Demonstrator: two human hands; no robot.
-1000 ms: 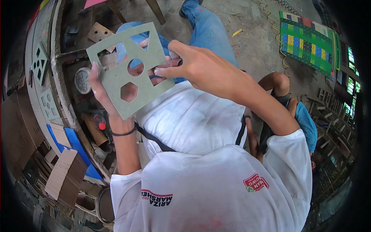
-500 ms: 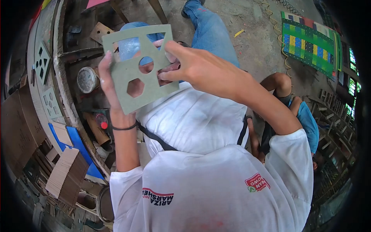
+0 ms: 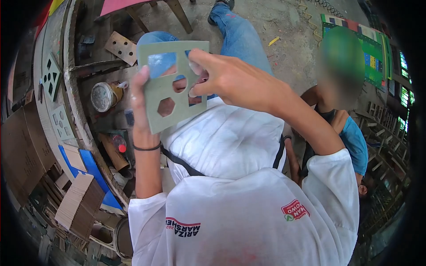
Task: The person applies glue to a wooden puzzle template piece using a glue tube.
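A grey-green flat board point(image 3: 154, 104) with cut-out shapes, among them a rectangle, a circle and a hexagon, is held tilted above my lap. My left hand point(image 3: 139, 99) grips it along the left edge, with its fingers partly behind the board and showing through the holes. At the right edge, my right hand point(image 3: 222, 80) is curled closed, its fingertips at the cut-outs there. Something dark reddish shows between those fingers; I cannot make out what it is. White dust covers some fingertips.
On the left bench point(image 3: 76, 88) lie a dark cut-out board point(image 3: 52, 76) and a pale one point(image 3: 62, 123). Below it stands a paint-smeared bucket point(image 3: 103, 97). A holed board point(image 3: 120, 48) lies beyond. At right sits another person point(image 3: 353, 137), near green panels point(image 3: 372, 48).
The board and my left hand have shifted right, and the board stands less tilted. My right hand stays near its edge. The other person's head has come into view at right.
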